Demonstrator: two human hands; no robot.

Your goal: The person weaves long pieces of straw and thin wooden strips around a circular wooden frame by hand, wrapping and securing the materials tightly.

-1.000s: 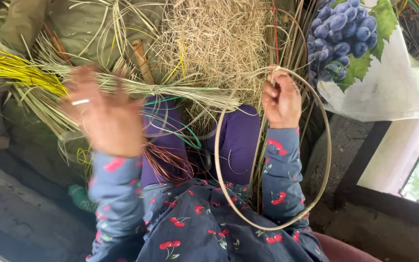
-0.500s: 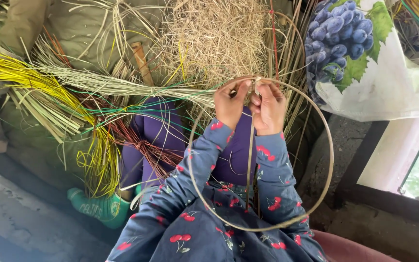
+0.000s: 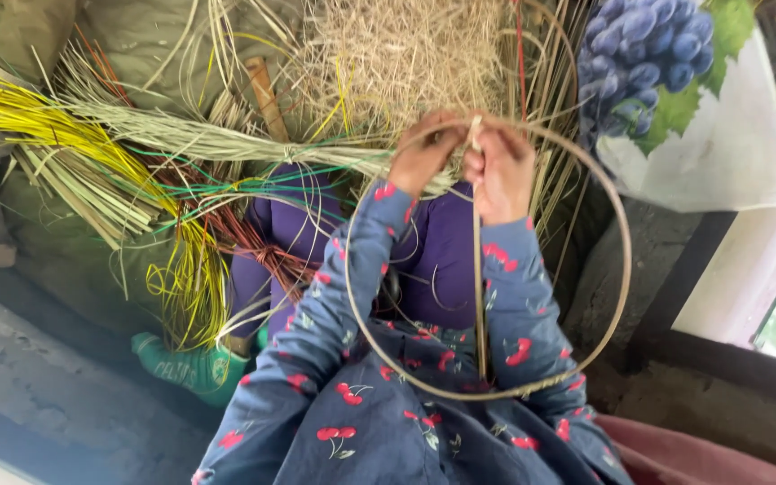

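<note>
Both hands up at top of the cane hoop [image 3: 617, 269], close together. Left hand [image 3: 424, 157] fingers pinching the hoop rim; right hand [image 3: 500, 171] fingers closed on the upright flat strip [image 3: 478, 269] that spans the hoop top to bottom. Hoop sits over the lap, around both forearms. Yellow reed bundle [image 3: 56, 135] lies well left; dry straw heap [image 3: 397, 54] just beyond the hands.
</note>
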